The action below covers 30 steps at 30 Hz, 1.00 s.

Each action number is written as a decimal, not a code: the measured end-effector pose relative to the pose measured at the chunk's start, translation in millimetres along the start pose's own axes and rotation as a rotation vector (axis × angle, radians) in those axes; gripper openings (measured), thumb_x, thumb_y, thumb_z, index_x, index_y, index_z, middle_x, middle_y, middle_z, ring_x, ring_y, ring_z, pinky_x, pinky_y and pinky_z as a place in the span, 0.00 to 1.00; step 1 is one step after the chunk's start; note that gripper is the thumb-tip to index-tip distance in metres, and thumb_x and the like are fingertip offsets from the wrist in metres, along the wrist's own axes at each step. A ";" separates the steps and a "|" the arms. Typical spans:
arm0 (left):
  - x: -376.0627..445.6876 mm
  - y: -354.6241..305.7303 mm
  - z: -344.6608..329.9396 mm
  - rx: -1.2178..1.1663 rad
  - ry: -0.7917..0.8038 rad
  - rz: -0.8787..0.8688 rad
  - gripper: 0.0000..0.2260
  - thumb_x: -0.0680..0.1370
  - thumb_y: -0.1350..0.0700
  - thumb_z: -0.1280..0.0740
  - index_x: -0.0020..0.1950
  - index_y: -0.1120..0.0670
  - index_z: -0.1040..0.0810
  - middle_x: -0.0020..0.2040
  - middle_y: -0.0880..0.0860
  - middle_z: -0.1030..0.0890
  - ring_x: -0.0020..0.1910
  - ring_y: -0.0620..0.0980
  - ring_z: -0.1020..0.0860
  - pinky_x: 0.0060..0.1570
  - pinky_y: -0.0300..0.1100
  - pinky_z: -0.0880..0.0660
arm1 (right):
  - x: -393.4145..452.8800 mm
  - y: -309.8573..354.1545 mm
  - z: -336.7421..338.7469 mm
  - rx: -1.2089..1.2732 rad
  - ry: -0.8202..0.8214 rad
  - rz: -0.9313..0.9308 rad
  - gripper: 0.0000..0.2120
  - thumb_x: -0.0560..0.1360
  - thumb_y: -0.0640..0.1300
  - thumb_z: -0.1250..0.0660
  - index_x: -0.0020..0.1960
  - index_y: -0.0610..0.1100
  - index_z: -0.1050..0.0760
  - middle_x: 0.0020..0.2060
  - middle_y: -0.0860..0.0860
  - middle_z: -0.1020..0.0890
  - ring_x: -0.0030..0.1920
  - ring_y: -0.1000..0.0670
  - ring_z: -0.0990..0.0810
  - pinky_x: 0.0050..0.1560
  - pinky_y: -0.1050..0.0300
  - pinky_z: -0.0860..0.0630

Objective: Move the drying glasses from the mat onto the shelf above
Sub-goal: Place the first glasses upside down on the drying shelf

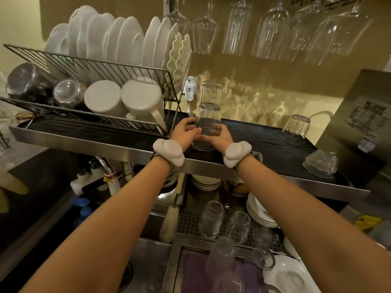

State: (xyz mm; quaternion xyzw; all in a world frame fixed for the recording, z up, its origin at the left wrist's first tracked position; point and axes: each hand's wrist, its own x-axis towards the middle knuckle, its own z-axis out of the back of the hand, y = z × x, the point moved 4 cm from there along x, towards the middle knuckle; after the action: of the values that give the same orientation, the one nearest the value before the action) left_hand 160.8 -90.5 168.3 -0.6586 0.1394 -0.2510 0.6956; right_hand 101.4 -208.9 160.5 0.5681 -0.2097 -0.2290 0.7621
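A clear upside-down glass stands on the steel shelf, on its dark ribbed liner. My left hand and my right hand both hold it near its rim, one on each side. A second inverted glass stands just behind it. Another upturned tumbler and a cut-glass bowl rest further right on the shelf. Below, on the perforated drain board and purple mat, lie several clear glasses.
A wire dish rack with white plates, mugs and glasses fills the shelf's left half. Stemmed glasses hang overhead. A steel machine blocks the right end. A faucet, a brush and stacked plates sit under the shelf.
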 end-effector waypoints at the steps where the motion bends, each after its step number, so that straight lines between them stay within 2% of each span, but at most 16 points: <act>1: 1.6 0.4 0.2 -0.005 -0.001 0.003 0.21 0.76 0.58 0.34 0.69 0.54 0.32 0.65 0.59 0.26 0.63 0.55 0.26 0.63 0.51 0.27 | 2.1 0.1 -1.5 -0.002 -0.002 0.003 0.40 0.65 0.44 0.23 0.71 0.41 0.40 0.68 0.43 0.30 0.67 0.45 0.30 0.57 0.58 0.30; 3: 2.5 1.3 -0.4 -0.024 0.005 0.005 0.22 0.76 0.59 0.34 0.70 0.54 0.33 0.66 0.59 0.26 0.62 0.55 0.25 0.60 0.49 0.25 | 4.1 0.1 -2.0 -0.008 -0.004 0.005 0.40 0.66 0.43 0.23 0.71 0.41 0.41 0.68 0.42 0.31 0.67 0.45 0.30 0.56 0.59 0.31; 4: 3.3 2.1 -0.5 -0.027 0.008 -0.001 0.22 0.76 0.59 0.34 0.70 0.53 0.33 0.66 0.58 0.26 0.61 0.53 0.25 0.54 0.45 0.23 | 5.6 0.1 -2.6 -0.008 0.003 0.001 0.39 0.67 0.42 0.24 0.71 0.41 0.41 0.68 0.42 0.31 0.67 0.45 0.30 0.56 0.59 0.31; 6: 4.1 3.1 0.0 -0.017 0.013 -0.013 0.22 0.76 0.59 0.35 0.70 0.52 0.33 0.66 0.57 0.27 0.57 0.50 0.25 0.44 0.34 0.26 | 8.0 0.2 -3.0 -0.006 0.021 -0.011 0.39 0.67 0.41 0.24 0.71 0.40 0.42 0.68 0.41 0.31 0.68 0.45 0.30 0.56 0.59 0.31; 7: 4.1 2.8 -0.6 -0.013 0.018 -0.014 0.22 0.76 0.59 0.35 0.70 0.51 0.33 0.66 0.57 0.27 0.56 0.49 0.26 0.42 0.33 0.28 | 8.4 0.6 -1.7 -0.009 0.027 -0.015 0.39 0.67 0.41 0.25 0.71 0.40 0.42 0.68 0.41 0.31 0.68 0.45 0.30 0.56 0.59 0.31; 9: 5.9 2.2 0.7 -0.001 0.024 -0.005 0.22 0.76 0.60 0.35 0.70 0.50 0.33 0.67 0.56 0.27 0.56 0.49 0.27 0.46 0.36 0.29 | 10.4 2.0 -2.0 -0.021 0.042 -0.025 0.39 0.68 0.41 0.25 0.71 0.40 0.42 0.68 0.41 0.31 0.67 0.45 0.30 0.55 0.59 0.31; 13: 6.5 1.0 -1.8 0.016 0.054 0.011 0.25 0.76 0.62 0.36 0.73 0.51 0.36 0.69 0.57 0.29 0.64 0.52 0.28 0.57 0.42 0.29 | 12.4 2.8 -1.7 -0.023 0.035 -0.023 0.37 0.68 0.40 0.26 0.71 0.40 0.42 0.67 0.41 0.30 0.67 0.45 0.29 0.55 0.59 0.31; 15: 5.0 1.8 -3.3 0.030 0.077 0.005 0.28 0.76 0.63 0.35 0.74 0.52 0.39 0.71 0.58 0.32 0.70 0.54 0.32 0.66 0.46 0.31 | 12.9 2.0 -2.5 -0.026 0.017 -0.012 0.36 0.70 0.40 0.27 0.71 0.39 0.42 0.68 0.41 0.32 0.68 0.44 0.31 0.57 0.59 0.30; 17: 3.9 2.4 -3.9 0.042 0.091 -0.001 0.30 0.75 0.63 0.35 0.75 0.53 0.41 0.73 0.58 0.34 0.73 0.53 0.36 0.71 0.51 0.35 | 13.2 1.8 -2.5 -0.032 0.002 0.002 0.35 0.70 0.40 0.27 0.72 0.39 0.41 0.70 0.41 0.33 0.70 0.45 0.33 0.64 0.56 0.31; 22: 2.9 0.5 -3.9 0.044 0.101 0.000 0.31 0.75 0.65 0.35 0.76 0.54 0.43 0.74 0.57 0.36 0.74 0.53 0.39 0.72 0.50 0.36 | 12.4 2.5 -2.8 -0.006 0.022 -0.010 0.37 0.71 0.38 0.28 0.73 0.38 0.43 0.72 0.42 0.36 0.72 0.45 0.36 0.70 0.52 0.34; 25: 1.3 0.4 -5.8 0.036 0.101 0.016 0.32 0.75 0.64 0.33 0.76 0.55 0.44 0.74 0.58 0.37 0.74 0.54 0.39 0.71 0.47 0.37 | 11.1 1.9 -2.0 -0.027 0.031 -0.039 0.40 0.70 0.40 0.27 0.74 0.37 0.46 0.73 0.42 0.36 0.72 0.45 0.35 0.67 0.56 0.34; 26: 0.1 0.1 -6.3 0.040 0.088 0.023 0.32 0.74 0.63 0.33 0.75 0.56 0.44 0.74 0.58 0.37 0.74 0.55 0.38 0.71 0.46 0.37 | 10.3 1.4 -1.1 -0.045 0.031 -0.055 0.41 0.70 0.40 0.27 0.74 0.37 0.46 0.72 0.42 0.36 0.72 0.45 0.35 0.66 0.57 0.34; 28: -3.1 -0.7 -6.1 0.094 0.028 0.032 0.33 0.74 0.61 0.31 0.75 0.57 0.43 0.74 0.58 0.40 0.73 0.56 0.38 0.69 0.44 0.37 | 6.3 2.1 1.4 -0.060 0.044 -0.084 0.43 0.69 0.41 0.26 0.75 0.36 0.48 0.73 0.42 0.36 0.72 0.44 0.35 0.70 0.54 0.35; 30: -7.3 -1.8 -5.2 0.169 -0.036 0.005 0.31 0.73 0.59 0.30 0.72 0.57 0.40 0.72 0.58 0.40 0.71 0.55 0.37 0.69 0.45 0.37 | 4.8 1.7 2.9 -0.047 0.063 -0.103 0.41 0.69 0.39 0.26 0.74 0.35 0.45 0.71 0.41 0.33 0.70 0.43 0.33 0.71 0.51 0.35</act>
State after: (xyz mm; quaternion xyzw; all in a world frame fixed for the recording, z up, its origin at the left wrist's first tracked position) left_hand 151.7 -91.0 168.7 -0.6018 0.1069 -0.2479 0.7516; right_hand 103.8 -213.6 163.2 0.5670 -0.1506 -0.2547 0.7687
